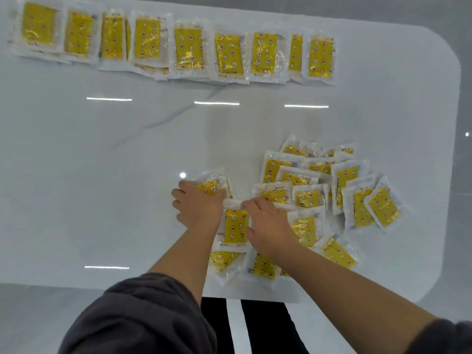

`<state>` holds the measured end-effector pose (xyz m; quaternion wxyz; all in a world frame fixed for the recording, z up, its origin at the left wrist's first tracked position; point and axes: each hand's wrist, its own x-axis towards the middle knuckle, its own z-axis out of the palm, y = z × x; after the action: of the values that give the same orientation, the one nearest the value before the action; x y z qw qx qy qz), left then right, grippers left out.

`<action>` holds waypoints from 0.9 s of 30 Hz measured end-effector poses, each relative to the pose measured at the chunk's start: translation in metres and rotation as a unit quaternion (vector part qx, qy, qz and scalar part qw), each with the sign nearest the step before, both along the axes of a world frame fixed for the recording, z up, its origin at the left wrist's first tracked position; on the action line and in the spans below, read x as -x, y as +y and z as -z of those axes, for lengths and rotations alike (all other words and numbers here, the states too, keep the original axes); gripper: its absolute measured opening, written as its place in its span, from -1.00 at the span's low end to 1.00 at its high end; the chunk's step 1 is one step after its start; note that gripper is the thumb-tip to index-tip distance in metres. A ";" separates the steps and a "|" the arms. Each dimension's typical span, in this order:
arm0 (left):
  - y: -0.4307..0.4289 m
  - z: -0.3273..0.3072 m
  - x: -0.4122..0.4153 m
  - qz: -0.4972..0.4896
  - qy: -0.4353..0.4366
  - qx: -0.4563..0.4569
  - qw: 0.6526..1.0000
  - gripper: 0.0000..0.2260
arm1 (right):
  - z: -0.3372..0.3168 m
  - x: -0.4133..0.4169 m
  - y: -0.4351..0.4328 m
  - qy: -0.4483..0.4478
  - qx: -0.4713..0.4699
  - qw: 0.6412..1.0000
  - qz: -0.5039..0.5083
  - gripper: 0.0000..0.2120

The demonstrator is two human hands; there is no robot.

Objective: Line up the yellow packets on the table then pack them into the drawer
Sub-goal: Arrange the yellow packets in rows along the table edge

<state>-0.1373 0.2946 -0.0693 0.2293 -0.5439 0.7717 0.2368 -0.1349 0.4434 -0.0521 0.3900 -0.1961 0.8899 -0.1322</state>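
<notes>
"Head view, quick: where're the yellow packets?"

"Two lots. One row runs left to right along the far side of the table, some overlapping. Then a loose pile near-right, all jumbled on top of each other."

"And the hands?"

"Both at the pile's left edge. Left hand is curled over a tilted packet, gripping it. Right hand is just beside it, w/ index finger & thumb pinching the right edge of an upright packet that lies btw the two hands."

"Anything else?"

"Table's white & glossy, ceiling lights reflected in it. Forearms bare, dark grey sleeves at the elbows. Black-and-white striped floor shows below the near edge."
</notes>
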 end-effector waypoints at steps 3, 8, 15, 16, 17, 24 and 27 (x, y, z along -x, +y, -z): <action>0.005 0.005 0.009 -0.029 -0.040 0.002 0.999 -0.13 | 0.002 0.002 0.001 0.001 0.004 1.000 0.004 -0.49; -0.005 0.009 0.014 -0.084 -0.014 -0.061 0.994 -0.28 | 0.004 0.004 0.001 0.005 -0.006 1.000 -0.006 -0.48; -0.043 0.009 0.012 -0.067 0.078 -0.105 0.989 -0.77 | 0.001 0.002 -0.004 0.007 -0.013 1.000 -0.018 -0.47; -0.051 0.008 0.011 -0.057 0.082 -0.096 0.990 -0.80 | 0.001 0.001 -0.006 0.015 -0.014 0.999 -0.024 -0.46; -0.060 0.007 0.010 -0.045 0.082 -0.087 0.992 -0.81 | 0.002 0.001 -0.010 0.027 -0.017 0.999 -0.039 -0.43; -0.112 0.003 -0.015 0.056 0.081 -0.090 0.991 -0.71 | 0.012 0.015 -0.044 0.093 -0.050 0.943 -0.317 -0.12; -0.126 0.005 -0.026 0.088 0.064 -0.104 0.989 -0.64 | 0.007 0.027 -0.058 0.112 -0.062 0.886 -0.446 -0.25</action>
<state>-0.1108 0.1687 -0.0745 0.2549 -0.4306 0.8008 0.3290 -0.1621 0.3851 -0.0590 0.3167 -0.5611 0.7530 0.1338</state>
